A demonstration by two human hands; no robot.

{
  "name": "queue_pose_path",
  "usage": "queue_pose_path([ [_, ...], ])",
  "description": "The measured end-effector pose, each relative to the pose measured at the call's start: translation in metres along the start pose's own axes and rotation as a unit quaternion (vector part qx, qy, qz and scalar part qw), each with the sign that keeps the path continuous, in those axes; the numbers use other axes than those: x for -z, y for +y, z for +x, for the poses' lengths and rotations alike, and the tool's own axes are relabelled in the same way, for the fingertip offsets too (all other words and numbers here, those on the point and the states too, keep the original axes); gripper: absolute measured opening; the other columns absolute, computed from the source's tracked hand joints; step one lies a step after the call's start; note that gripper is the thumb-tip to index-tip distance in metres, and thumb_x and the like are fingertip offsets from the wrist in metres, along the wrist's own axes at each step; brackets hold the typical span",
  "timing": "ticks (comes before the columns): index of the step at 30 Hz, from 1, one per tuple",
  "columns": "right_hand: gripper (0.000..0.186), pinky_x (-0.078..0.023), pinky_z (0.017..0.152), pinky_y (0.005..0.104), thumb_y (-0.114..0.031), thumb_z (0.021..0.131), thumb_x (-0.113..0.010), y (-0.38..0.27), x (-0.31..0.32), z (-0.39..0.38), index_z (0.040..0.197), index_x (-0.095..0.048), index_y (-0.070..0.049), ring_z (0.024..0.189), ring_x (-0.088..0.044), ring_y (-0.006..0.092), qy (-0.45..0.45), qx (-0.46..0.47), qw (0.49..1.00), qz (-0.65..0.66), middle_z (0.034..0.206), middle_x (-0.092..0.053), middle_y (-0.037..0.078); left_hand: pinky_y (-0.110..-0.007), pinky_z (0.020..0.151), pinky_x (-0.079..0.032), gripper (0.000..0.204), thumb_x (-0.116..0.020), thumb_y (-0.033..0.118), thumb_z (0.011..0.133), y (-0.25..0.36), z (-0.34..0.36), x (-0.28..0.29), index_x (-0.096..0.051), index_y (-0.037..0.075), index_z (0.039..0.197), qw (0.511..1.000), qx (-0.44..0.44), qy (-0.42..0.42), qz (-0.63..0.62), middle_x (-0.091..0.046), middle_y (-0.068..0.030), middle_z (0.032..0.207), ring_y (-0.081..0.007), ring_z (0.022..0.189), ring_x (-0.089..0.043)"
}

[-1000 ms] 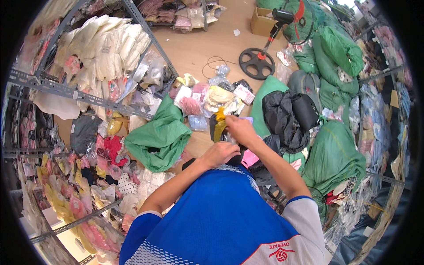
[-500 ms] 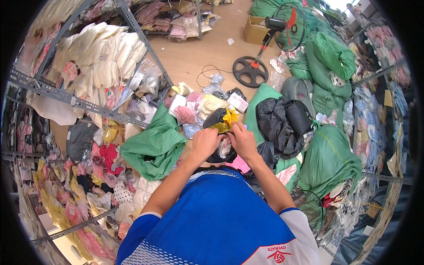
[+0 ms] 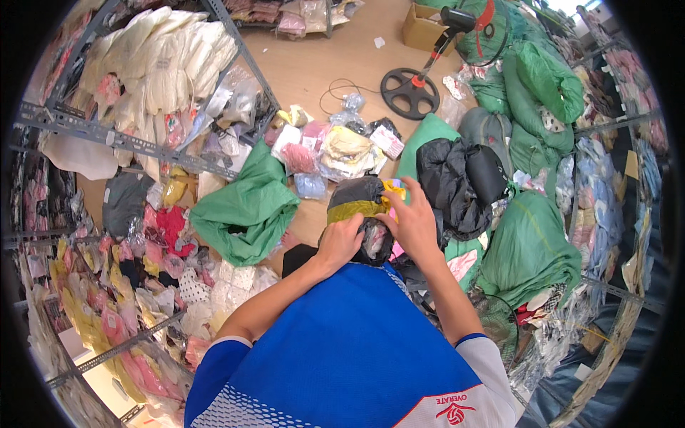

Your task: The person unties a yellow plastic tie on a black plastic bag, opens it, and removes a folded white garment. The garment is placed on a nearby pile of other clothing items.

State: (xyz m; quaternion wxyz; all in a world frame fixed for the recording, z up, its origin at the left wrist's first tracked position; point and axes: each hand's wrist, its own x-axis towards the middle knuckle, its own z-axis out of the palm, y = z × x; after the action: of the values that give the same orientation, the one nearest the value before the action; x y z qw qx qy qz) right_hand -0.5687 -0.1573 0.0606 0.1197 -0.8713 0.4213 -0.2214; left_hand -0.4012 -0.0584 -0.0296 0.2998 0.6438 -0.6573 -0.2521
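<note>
A bundle in black and yellow plastic [image 3: 354, 192] sits right in front of my body. Below its yellow band, an opening shows clear-wrapped contents [image 3: 374, 239] with some pink. At the left rim of that opening my left hand [image 3: 340, 244] has its fingers closed on the plastic. My right hand [image 3: 414, 222] is on the other side, thumb and fingers apart, beside a crumpled yellow end [image 3: 392, 192] of the plastic. The thumb reaches the bundle's edge; whether it touches is hard to tell.
Bagged garments [image 3: 346, 150] are heaped just beyond the bundle. A green sack [image 3: 250, 214] lies to the left, a black bag [image 3: 449, 192] and green sacks [image 3: 531, 242] to the right. A fan's round base [image 3: 409, 94] stands farther off. Metal shelving [image 3: 135, 143] flanks both sides.
My right hand has opened and lifted off the yellow plastic. My left hand has shifted slightly down, and more of the yellow band shows. The view has tilted a little.
</note>
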Motion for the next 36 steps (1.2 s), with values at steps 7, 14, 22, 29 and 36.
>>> queue_pose_path([
  [7,0.013,-0.054,0.092,0.0414,-0.015,0.081,-0.076,0.024,-0.034,-0.006,0.090,-0.073,-0.005,0.108,-0.067,0.0275,-0.143,0.168,0.971,0.089,0.109,-0.070,0.007,-0.053,0.067,-0.055,0.023,-0.072,0.005,0.085,0.012,-0.012,0.005,-0.058,0.002,0.103,0.998,0.012,-0.002,-0.056,-0.070,-0.0224,0.086,-0.0438,0.077,-0.069],
  [14,0.013,-0.054,0.092,0.0414,-0.012,0.080,-0.074,0.016,-0.022,-0.004,0.090,-0.069,-0.006,0.100,-0.068,0.0283,-0.171,0.201,0.962,0.067,0.097,-0.069,0.007,-0.050,0.068,-0.056,0.027,-0.071,0.005,0.086,0.005,-0.026,-0.001,-0.064,0.003,0.111,0.999,-0.012,-0.002,-0.053,-0.071,-0.0201,0.084,-0.0403,0.076,-0.071],
  [22,0.011,-0.054,0.085,0.0438,-0.012,0.081,-0.066,0.035,-0.039,-0.017,0.088,-0.062,-0.005,0.093,-0.067,0.0313,-0.254,0.189,0.948,0.026,0.091,-0.067,0.010,-0.047,0.068,-0.058,0.032,-0.072,0.008,0.082,0.000,-0.028,-0.009,-0.070,0.003,0.114,0.998,-0.049,-0.039,-0.024,-0.072,-0.0180,0.084,-0.0365,0.076,-0.071],
  [29,0.012,-0.056,0.078,0.0429,-0.012,0.080,-0.066,0.050,-0.040,-0.026,0.084,-0.058,-0.004,0.088,-0.066,0.0322,-0.262,0.216,0.940,0.035,0.086,-0.065,0.011,-0.046,0.063,-0.058,0.030,-0.067,0.010,0.085,-0.003,-0.027,-0.016,-0.072,0.004,0.115,0.994,-0.068,-0.088,0.019,-0.072,-0.0166,0.081,-0.0337,0.073,-0.072],
  [36,0.017,-0.056,0.078,0.0439,-0.013,0.080,-0.069,0.051,-0.038,-0.021,0.084,-0.057,-0.003,0.087,-0.067,0.0341,-0.309,0.221,0.925,0.023,0.086,-0.065,0.013,-0.046,0.062,-0.057,0.027,-0.061,0.011,0.090,0.002,-0.025,-0.016,-0.074,0.004,0.113,0.990,-0.082,-0.107,0.036,-0.072,-0.0154,0.080,-0.0331,0.071,-0.072],
])
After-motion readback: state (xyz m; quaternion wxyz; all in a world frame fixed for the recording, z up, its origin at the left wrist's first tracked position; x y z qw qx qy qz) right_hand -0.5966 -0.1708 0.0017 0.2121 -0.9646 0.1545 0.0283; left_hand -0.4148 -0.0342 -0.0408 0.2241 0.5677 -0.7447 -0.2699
